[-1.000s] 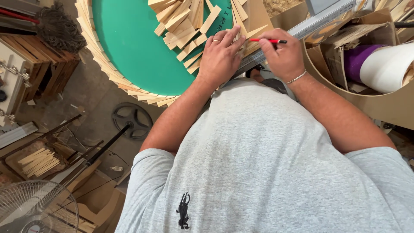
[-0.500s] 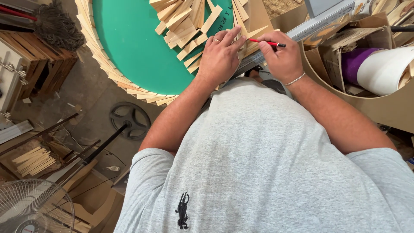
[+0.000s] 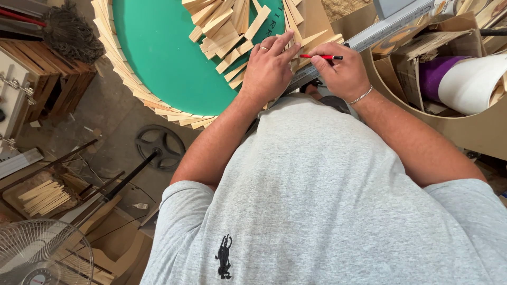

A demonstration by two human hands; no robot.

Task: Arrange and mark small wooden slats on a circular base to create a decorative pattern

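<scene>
My left hand (image 3: 270, 67) lies flat with fingers spread on thin wooden slats (image 3: 309, 43) at the edge of a round green tabletop (image 3: 158, 58). It wears a ring. My right hand (image 3: 342, 74) grips a red pencil (image 3: 320, 56), whose tip points left toward the slat under my left fingers. A long grey metal straightedge (image 3: 369, 36) runs diagonally just beyond both hands. A loose pile of wooden slats (image 3: 227, 26) rests on the green top behind my left hand. A chain bracelet sits on my right wrist.
Wooden slats ring the table's rim (image 3: 153, 103). A curved board tub (image 3: 470, 126) at right holds a white roll (image 3: 472, 82) and a purple roll. On the floor at left are a black wheel (image 3: 159, 146), a fan (image 3: 42, 256), a slat tray (image 3: 42, 196) and crates (image 3: 53, 79).
My hands have stayed in place on the slat; the pencil has shifted only slightly. The view has drifted a little.
</scene>
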